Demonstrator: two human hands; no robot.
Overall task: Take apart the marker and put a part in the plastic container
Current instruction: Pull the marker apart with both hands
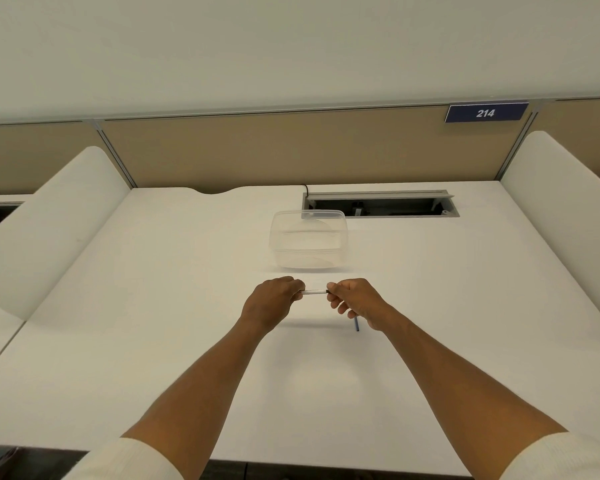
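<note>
Marker count is one: a slim white-barrelled marker (314,292) with a dark right end, held level just above the white tabletop (153,341) between two hands. One left hand (272,303) is curled closed around the marker's left end, and one right hand (355,299) pinches the dark right end with thumb and fingers, its other fingers loosely bent. Beyond the hands, farther away, stands one clear plastic container (308,240), rectangular with rounded corners, open-topped and with nothing inside; nothing lies between it and the marker. One thin blue stick-like piece (356,325) lies on the tabletop just near of the right hand, partly hidden by the wrist. At the far right of the tabletop is one open grey cable tray (381,203). On the tan partition behind hangs one blue sign (486,112) reading 214.
</note>
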